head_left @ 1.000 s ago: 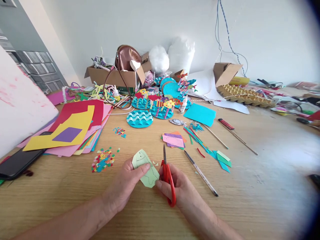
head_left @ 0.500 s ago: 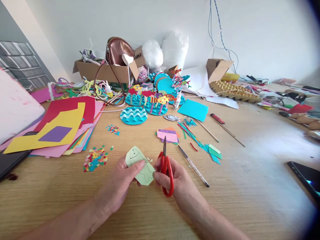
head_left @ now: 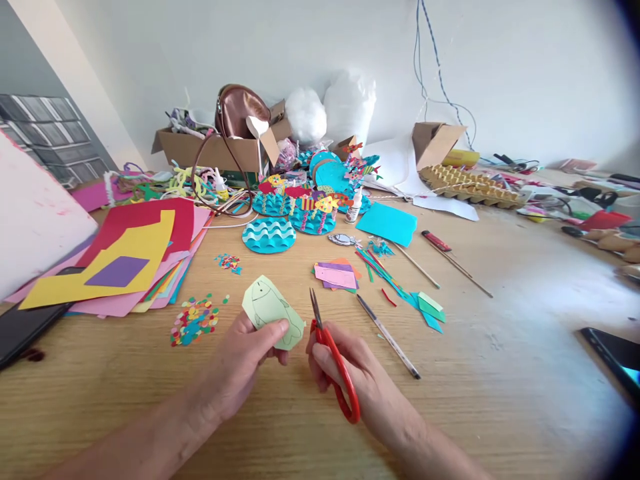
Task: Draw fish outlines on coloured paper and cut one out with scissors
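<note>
Nearest to me, my left hand (head_left: 245, 363) pinches a pale green paper piece with a pencilled fish outline (head_left: 273, 312) between thumb and fingers, holding it just above the light wooden table (head_left: 500, 373). The left grip is clenched on the paper's lower edge. My right hand (head_left: 350, 373) is closed through the loops of the red-handled scissors (head_left: 333, 360), grasping them, and the blades look shut or nearly so.

The relation that matters: the green fish paper lies just to the left of the scissor tips, near but apart from them. The fish's long axis runs from upper left to lower right, while the blades point away from me and lean slightly left, toward the paper's right edge. The right hand holds the tool and the left holds the sheet, so both are equally close to the gap between them.

A little farther out lie a heap of multicoloured paper dots (head_left: 194, 320), a thin dark pencil (head_left: 387, 335) and a small stack of pink and purple paper slips (head_left: 335, 275). Beyond those sit a pile of coloured card sheets (head_left: 120, 267), a round blue wave-patterned paper disc (head_left: 269, 235) and, at the wall, an open brown cardboard box (head_left: 215, 150).

I can read no writing or brand anywhere.
</note>
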Demonstrator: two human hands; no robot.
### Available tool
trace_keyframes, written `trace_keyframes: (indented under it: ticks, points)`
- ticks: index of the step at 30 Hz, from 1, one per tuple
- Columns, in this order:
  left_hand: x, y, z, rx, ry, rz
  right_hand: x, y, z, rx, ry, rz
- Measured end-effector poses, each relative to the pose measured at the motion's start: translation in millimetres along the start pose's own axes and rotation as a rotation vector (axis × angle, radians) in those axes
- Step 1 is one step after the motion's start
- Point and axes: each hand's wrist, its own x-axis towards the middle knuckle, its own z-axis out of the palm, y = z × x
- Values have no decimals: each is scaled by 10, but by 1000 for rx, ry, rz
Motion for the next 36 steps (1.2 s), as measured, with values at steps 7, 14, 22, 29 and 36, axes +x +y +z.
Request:
trace_keyframes:
  ticks: [7, 14, 22, 29, 36]
  points:
    - [34, 138, 16, -60, 110, 84, -19, -14, 9, -204, -44, 15]
    - [37, 65, 24, -118, 172, 118, -6, 43, 70, -297, -32, 17]
    - [19, -14, 102, -224, 160, 87, 10, 98, 92, -343, 7, -20]
    - [45, -49, 76, -204, 192, 104, -3, 137, 77, -317, -7, -9]
    - [54, 57, -255, 31, 167, 79, 3, 84, -97, -687, -23, 88]
